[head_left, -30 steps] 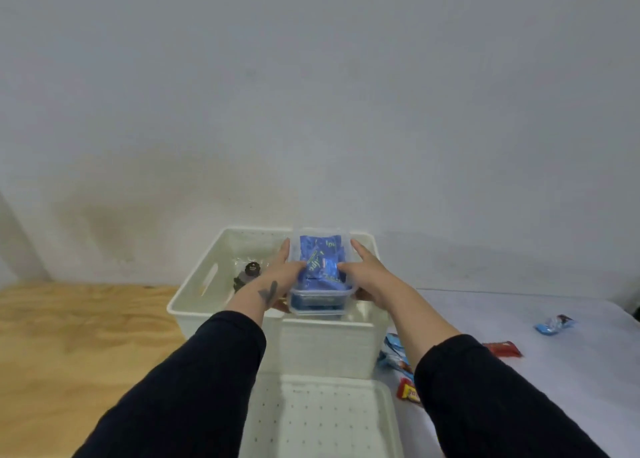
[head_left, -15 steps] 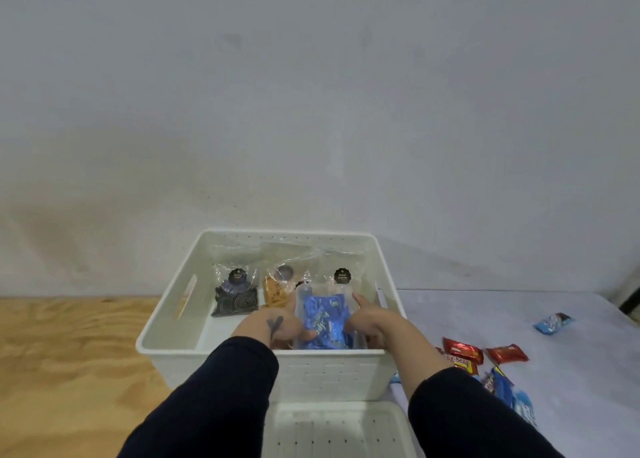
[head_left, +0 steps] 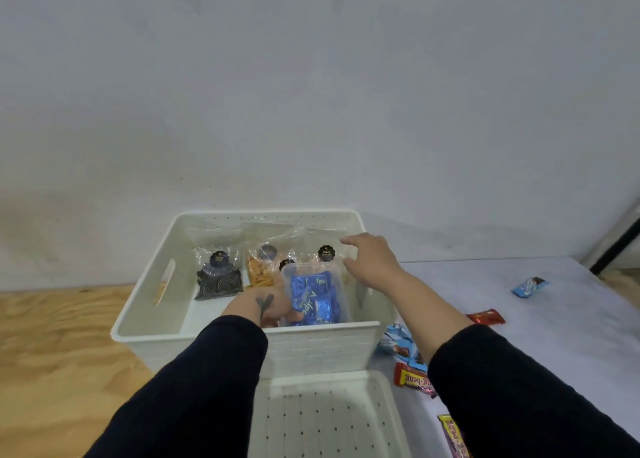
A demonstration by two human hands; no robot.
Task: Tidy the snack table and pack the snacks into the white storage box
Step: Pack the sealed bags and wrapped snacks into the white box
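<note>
Blue wrapped snacks (head_left: pixel 313 301) fill a small clear plastic tub (head_left: pixel 317 296), which sits inside the white storage box (head_left: pixel 242 333) at its near right corner, just below the middle of the frame. Your left hand (head_left: pixel 268 305) is down in the box against the tub's left side, fingers curled at it; whether it actually clamps the tub you cannot tell, since the tub and box wall hide the fingertips. Your right hand (head_left: pixel 369 260) hangs over the box's right rim, fingers spread apart and holding nothing, just above the tub's far right corner. Behind the tub, along the far wall of the box, stand three clear bags: one of dark spiral sweets (head_left: pixel 218 279) to the left, one of orange sticks (head_left: pixel 258 272) in the middle, one with a black round label (head_left: pixel 325 253) to the right. Below the box, at the bottom centre, lies a white perforated lid (head_left: pixel 325 419). On the grey tabletop (head_left: pixel 554 336) to the right lie loose wrapped snacks: a light blue pack (head_left: pixel 398 341), a red bar (head_left: pixel 485 317), a red-and-yellow bar (head_left: pixel 414 381), and another blue one (head_left: pixel 530 286) towards the right edge.
</note>
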